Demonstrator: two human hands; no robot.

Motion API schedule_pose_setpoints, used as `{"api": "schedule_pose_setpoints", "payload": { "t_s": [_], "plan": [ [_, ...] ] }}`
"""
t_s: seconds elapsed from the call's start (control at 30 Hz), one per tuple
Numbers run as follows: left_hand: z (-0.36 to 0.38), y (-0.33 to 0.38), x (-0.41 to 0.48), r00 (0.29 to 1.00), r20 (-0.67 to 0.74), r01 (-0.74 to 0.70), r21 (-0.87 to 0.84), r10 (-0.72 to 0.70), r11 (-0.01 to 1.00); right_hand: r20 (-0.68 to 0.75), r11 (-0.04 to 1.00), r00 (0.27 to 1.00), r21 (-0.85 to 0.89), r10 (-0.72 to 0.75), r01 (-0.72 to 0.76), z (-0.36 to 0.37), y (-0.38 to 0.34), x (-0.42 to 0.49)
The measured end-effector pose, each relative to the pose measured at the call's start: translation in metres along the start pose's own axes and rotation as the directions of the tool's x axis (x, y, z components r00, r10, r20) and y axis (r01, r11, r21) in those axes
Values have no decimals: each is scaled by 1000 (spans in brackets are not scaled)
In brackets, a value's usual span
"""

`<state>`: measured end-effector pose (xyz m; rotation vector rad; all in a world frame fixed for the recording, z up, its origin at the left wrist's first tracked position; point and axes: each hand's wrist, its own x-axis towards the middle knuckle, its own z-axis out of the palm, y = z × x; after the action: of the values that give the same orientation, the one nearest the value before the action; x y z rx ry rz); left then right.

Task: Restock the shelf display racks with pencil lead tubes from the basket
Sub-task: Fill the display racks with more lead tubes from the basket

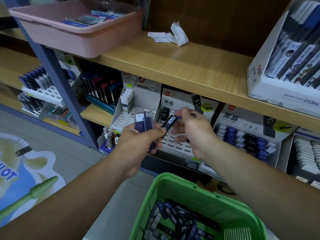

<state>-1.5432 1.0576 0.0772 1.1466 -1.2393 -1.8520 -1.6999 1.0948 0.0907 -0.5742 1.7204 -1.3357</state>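
1. The step in hand looks like the feeding of single tubes into the racks. The left hand (136,142) grips a bundle of pencil lead tubes (142,122), navy and clear, its fingers (154,132) curled round their lower ends.
2. The right hand (194,132) pinches one black tube (170,121) by its upper end between thumb and forefinger. The tube slants in the air between the two hands, just above the middle rack (174,144). The other fingers of this hand hang loosely curled beneath.
3. Next, I judge, the black tube must be turned upright and lowered into a free slot. The slots are narrow, so the end needs lining up before it drops in.
4. The middle rack is almost bare: one black tube (165,114) stands at its back, and rows of slots lie open.
5. The left rack (119,120) holds only a few pale tubes at its rear, while the right rack (242,137) looks nearly full.
6. The green basket (173,184) below the arms still holds many loose tubes (174,220), so much restocking remains.
7. A pink tub (57,37) on the upper shelf holds packaged pens.
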Motion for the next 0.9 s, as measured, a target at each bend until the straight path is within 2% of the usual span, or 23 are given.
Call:
{"api": "schedule_pose_setpoints", "payload": {
  "t_s": [0.07,0.13,0.23,0.3,0.37,0.47,0.53,0.63,0.77,0.9],
  "plan": [
    [-5,4,0,999,19,28,-49,-27,998,-32,998,999,-51,-25,24,-13,-1,2],
    [-7,7,-2,998,42,57,-104,-53,993,61,998,997,-56,45,-42,-21,-4,1],
    [-7,10,-3,994,58,102,-170,-93,980,186,980,967,71,172,-188,-22,-4,-1],
    [-7,12,-3,989,81,139,-204,-125,969,249,975,952,86,178,-205,-23,-2,-2],
    [-8,13,-3,982,104,176,-201,-157,964,258,987,959,76,117,-141,-25,-1,-4],
    [-8,14,-5,966,153,234,-182,-208,955,222,995,972,-48,-71,83,-28,0,-13],
    [-6,15,-6,950,198,280,-192,-243,940,277,954,946,-199,-167,226,-30,0,-18],
    [-4,16,-6,938,217,317,-220,-271,922,352,897,915,-311,-199,315,-29,3,-20],
    [-1,17,-6,955,195,273,-286,-223,919,300,939,940,-243,-165,242,-26,5,-21],
    [0,11,-7,993,36,120,-202,-115,972,236,1000,972,-4,-10,11,-28,2,-20]
  ]
}}
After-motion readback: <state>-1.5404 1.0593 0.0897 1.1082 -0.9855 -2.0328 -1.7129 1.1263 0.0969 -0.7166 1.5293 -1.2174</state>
